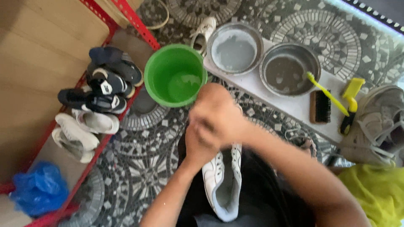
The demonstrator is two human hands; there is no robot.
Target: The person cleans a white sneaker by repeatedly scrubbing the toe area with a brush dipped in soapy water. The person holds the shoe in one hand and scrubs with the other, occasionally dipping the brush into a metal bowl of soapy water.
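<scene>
At lower centre of the frame we see a white sneaker (223,180) lying on our lap, light and soft-sided with a stiffer sole best gripped at the heel, while our right hand (219,113) and left hand (198,145), blurred, close over its toe.

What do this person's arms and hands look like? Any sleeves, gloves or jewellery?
Both forearms are bare as far as the view shows, with no sleeves. The left hand and right hand wear no gloves. No ring, watch or bracelet can be made out, though the hands are blurred, so small details cannot be told.
</scene>
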